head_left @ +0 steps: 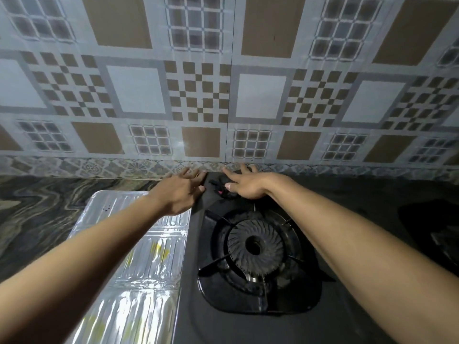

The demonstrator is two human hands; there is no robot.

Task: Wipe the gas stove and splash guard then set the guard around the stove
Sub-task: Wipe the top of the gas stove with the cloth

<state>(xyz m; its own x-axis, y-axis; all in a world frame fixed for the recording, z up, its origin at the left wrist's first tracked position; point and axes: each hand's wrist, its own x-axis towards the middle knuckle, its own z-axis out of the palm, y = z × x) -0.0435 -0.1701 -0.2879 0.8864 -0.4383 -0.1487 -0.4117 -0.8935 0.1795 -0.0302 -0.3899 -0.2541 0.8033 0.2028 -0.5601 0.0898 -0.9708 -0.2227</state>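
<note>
Patterned wall tiles [198, 95] rise behind a dark marbled counter [37, 207]. One black gas stove [248, 324] sits against the wall, one burner [255, 247] fully seen. One silver splash guard [139, 269] lies flat left of it, long axis running toward the wall. Left hand [178, 194] and right hand [244, 183], fingers spread, press the stove's back edge; a dark cloth [224, 187] lies under the right.

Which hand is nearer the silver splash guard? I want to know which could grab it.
Left. The left hand hovers over the far corner of the splash guard; the right hand is farther right, at the gas stove's back edge.
</note>
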